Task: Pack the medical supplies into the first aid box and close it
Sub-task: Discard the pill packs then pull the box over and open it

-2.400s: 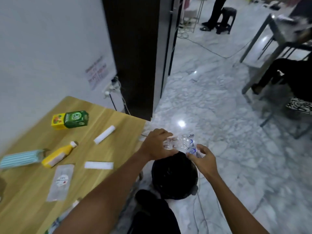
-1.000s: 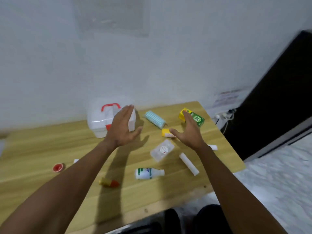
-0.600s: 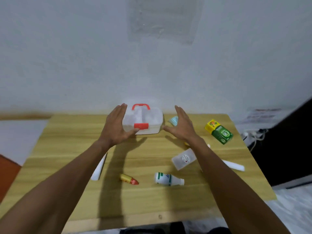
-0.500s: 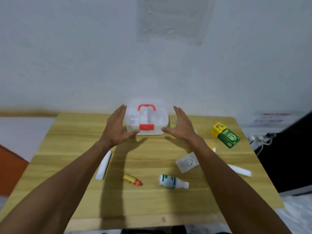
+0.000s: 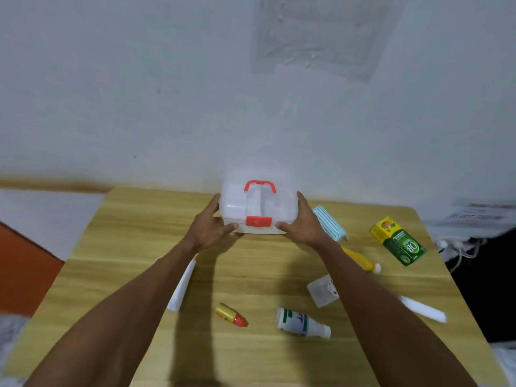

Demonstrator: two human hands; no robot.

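A translucent white first aid box (image 5: pixel 258 206) with a red handle and red latch stands closed at the back of the wooden table (image 5: pixel 134 233). My left hand (image 5: pixel 208 229) grips its left side and my right hand (image 5: pixel 303 222) grips its right side. Scattered supplies lie in front: a white roll (image 5: pixel 183 286), a small yellow and red tube (image 5: pixel 231 315), a white bottle with green print (image 5: pixel 301 326), a clear sachet (image 5: pixel 321 291), a yellow bottle (image 5: pixel 361 261), a striped blue pack (image 5: pixel 329 226), a green and yellow carton (image 5: pixel 399 244) and another white roll (image 5: pixel 421 308).
A white wall rises right behind the table. An orange surface (image 5: pixel 22 275) lies past the table's left edge. At the right, a power strip with cables (image 5: pixel 458 244) sits beside a dark panel (image 5: pixel 485 289).
My view swung from the floor and a bin back to the table. Both hands moved forward and closed onto the sides of the first aid box.
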